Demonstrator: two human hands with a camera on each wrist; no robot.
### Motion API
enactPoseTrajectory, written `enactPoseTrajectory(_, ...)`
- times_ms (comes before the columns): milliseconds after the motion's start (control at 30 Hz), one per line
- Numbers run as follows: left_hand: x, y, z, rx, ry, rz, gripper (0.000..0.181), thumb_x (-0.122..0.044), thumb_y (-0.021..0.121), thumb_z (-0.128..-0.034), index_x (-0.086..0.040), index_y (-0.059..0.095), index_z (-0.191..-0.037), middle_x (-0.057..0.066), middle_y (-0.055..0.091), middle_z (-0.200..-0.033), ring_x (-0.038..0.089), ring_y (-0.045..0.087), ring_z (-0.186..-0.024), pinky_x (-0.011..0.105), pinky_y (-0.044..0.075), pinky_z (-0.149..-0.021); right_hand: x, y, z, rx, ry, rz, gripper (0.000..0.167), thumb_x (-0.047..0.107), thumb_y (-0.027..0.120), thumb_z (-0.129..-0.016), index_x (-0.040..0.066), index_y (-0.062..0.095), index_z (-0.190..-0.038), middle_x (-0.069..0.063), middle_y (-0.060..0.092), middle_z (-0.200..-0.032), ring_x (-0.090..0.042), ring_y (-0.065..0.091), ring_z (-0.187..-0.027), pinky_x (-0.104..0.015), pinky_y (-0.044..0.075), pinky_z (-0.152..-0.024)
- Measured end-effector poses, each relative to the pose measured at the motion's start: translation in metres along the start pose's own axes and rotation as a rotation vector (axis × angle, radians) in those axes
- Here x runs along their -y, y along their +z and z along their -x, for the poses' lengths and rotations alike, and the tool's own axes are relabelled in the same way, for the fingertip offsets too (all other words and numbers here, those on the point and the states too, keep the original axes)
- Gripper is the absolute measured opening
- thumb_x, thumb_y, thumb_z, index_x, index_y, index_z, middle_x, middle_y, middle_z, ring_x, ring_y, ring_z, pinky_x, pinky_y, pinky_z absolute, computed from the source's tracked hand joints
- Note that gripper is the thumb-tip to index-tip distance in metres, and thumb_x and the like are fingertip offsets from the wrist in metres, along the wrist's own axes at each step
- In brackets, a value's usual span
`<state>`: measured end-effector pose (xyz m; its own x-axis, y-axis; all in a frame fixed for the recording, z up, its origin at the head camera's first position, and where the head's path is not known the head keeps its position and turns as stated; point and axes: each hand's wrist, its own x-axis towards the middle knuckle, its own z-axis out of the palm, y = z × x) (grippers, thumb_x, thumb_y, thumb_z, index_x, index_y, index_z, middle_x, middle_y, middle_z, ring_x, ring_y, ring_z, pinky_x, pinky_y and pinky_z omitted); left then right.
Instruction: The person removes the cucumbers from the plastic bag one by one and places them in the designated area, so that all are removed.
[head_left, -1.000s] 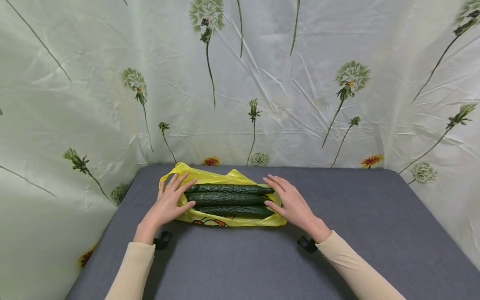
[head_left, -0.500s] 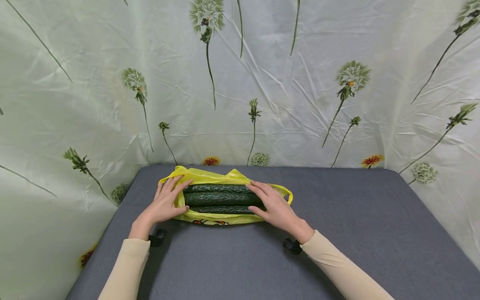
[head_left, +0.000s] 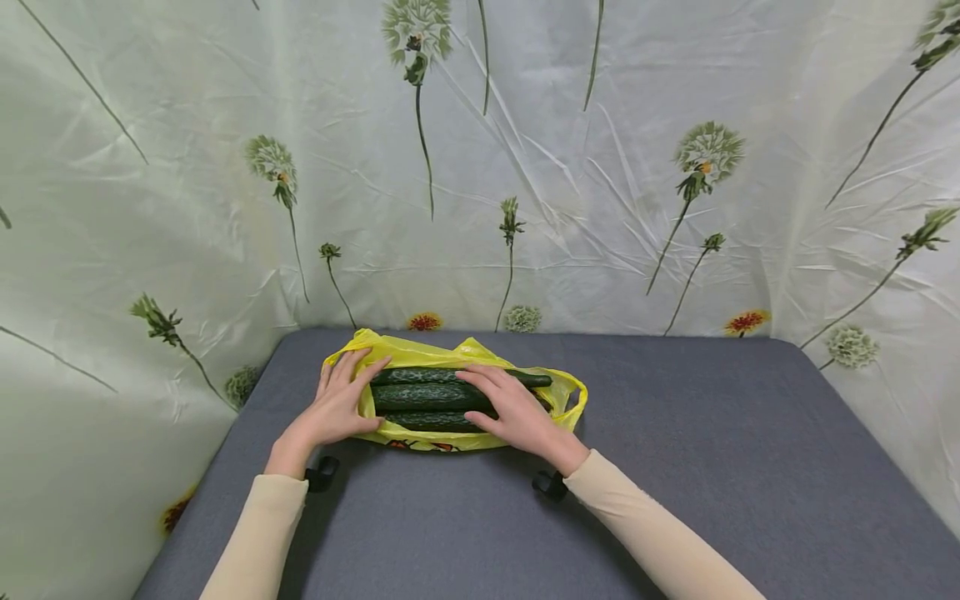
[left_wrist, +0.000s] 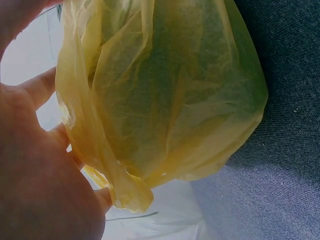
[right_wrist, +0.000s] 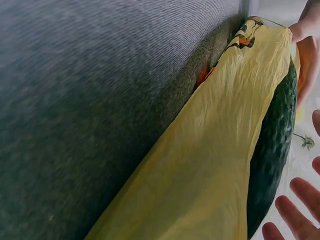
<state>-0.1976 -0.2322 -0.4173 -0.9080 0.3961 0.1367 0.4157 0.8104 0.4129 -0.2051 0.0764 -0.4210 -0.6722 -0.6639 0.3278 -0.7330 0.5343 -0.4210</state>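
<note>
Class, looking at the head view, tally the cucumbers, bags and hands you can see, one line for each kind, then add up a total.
Visible cucumbers: 3
Yellow bag: 1
Hands: 2 (left hand, right hand)
Total: 6

No text, label or number is legible.

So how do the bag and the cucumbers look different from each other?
The bag is yellow, while the cucumbers are dark green. The bag is thin and creased; the cucumbers look firm and bumpy. The bag lies open on the table, whereas the cucumbers lie side by side inside it. Both stretch lengthwise from left to right.
</note>
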Motion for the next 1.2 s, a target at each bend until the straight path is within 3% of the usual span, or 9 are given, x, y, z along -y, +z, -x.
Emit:
enactPoseTrajectory(567, 0.001, 0.003, 0.0, 0.006, -0.012, 0.021, 0.09, -0.02, 0.079, -0.0748, -0.011, 0.03, -0.15, 0.023, 0.01, -0.153, 0.046, 0.003, -0.139, 0.067, -0.005, -0.103, 0.0, 0.017, -0.02, 0.016, -0.047, -0.054, 0.052, 0.019, 0.068, -0.091, 0.013, 0.05, -0.139, -0.008, 0.046, -0.141, -0.024, 0.039, -0.132, -0.046, 0.033, -0.105)
enactPoseTrajectory(1200, 0.005, 0.006, 0.002, 0.002, -0.024, 0.057, 0.091, -0.026, 0.078, -0.0754, -0.012, 0.029, -0.151, 0.021, 0.01, -0.154, 0.045, 0.005, -0.139, 0.066, -0.005, -0.104, 0.003, 0.029, -0.035, 0.005, -0.065, -0.012, 0.047, 0.017, 0.071, -0.088, 0.018, 0.058, -0.133, -0.002, 0.056, -0.131, -0.02, 0.049, -0.122, -0.044, 0.039, -0.099)
